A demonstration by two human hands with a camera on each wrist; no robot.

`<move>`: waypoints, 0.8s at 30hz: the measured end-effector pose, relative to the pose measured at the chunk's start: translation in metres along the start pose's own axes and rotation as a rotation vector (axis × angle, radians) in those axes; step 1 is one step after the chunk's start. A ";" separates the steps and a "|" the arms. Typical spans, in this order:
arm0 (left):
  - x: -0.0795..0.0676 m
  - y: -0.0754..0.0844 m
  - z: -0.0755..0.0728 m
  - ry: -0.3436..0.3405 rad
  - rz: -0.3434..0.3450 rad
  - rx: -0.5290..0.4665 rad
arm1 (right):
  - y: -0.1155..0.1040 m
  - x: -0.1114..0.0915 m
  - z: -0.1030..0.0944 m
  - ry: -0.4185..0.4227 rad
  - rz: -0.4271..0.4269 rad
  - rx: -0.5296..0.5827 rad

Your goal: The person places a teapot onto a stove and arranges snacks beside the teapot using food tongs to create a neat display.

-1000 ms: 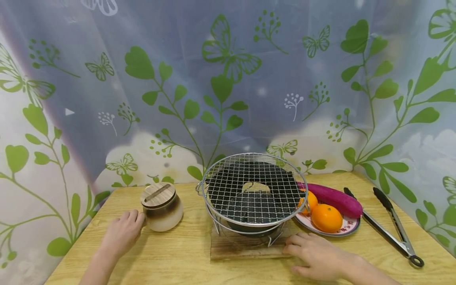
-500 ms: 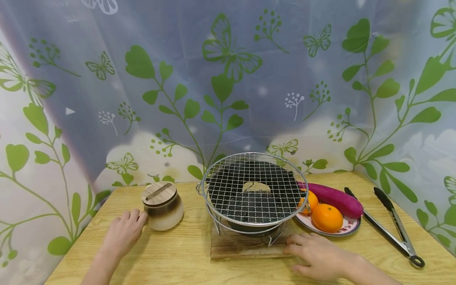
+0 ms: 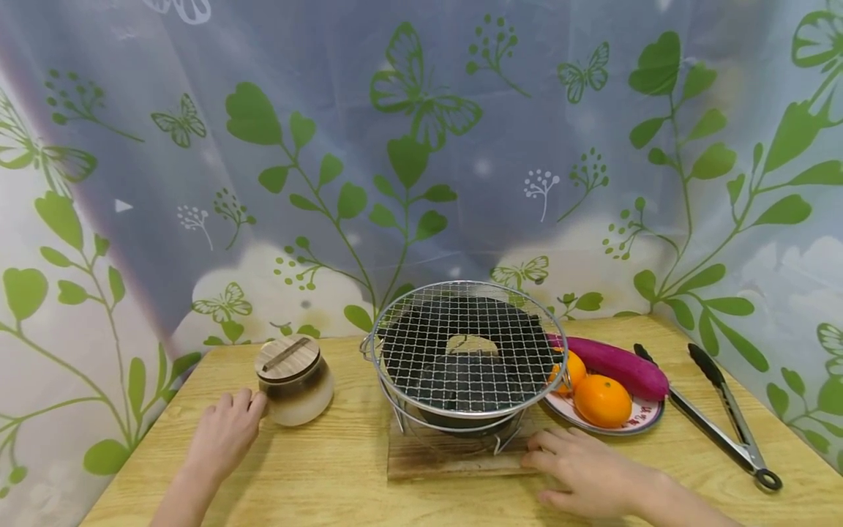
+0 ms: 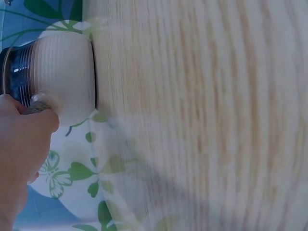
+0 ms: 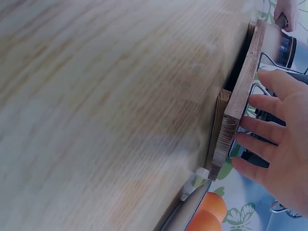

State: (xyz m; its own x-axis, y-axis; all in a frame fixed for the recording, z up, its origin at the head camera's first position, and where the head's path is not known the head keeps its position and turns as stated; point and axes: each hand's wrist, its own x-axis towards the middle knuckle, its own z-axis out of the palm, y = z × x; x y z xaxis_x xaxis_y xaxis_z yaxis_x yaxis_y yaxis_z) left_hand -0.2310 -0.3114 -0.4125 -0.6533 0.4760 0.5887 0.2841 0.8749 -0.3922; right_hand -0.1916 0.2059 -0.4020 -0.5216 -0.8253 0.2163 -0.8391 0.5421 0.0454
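A ceramic pot (image 3: pixel 299 395), brown fading to cream, stands on the left of the table under a wooden lid (image 3: pixel 287 357). My left hand (image 3: pixel 227 432) pinches its short side handle (image 4: pixel 37 107); the thumb and fingers close round it in the left wrist view. At the centre a round wire grill rack (image 3: pixel 470 351) sits over a dark stove on a wire stand, on a wooden board (image 3: pixel 454 465). My right hand (image 3: pixel 586 468) lies at the board's right front corner, with its fingers (image 5: pixel 262 129) spread and extended beside the board's edge.
Right of the grill, a patterned plate (image 3: pixel 635 424) holds oranges (image 3: pixel 604 402) and a long purple eggplant (image 3: pixel 612 364). Metal tongs (image 3: pixel 727 432) with black tips lie spread farther right. A printed curtain (image 3: pixel 316 73) hangs behind the wooden table (image 3: pixel 316 476).
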 end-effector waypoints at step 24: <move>0.019 -0.004 -0.016 0.002 -0.025 0.009 | 0.001 0.002 0.001 0.003 0.002 0.005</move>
State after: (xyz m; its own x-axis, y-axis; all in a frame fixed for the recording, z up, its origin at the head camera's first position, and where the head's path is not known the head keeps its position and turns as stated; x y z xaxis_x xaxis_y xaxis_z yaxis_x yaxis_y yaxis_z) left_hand -0.2330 -0.3045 -0.3881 -0.6585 0.4539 0.6003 0.2613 0.8859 -0.3833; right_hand -0.1932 0.2045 -0.4021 -0.5231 -0.8235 0.2196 -0.8386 0.5433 0.0397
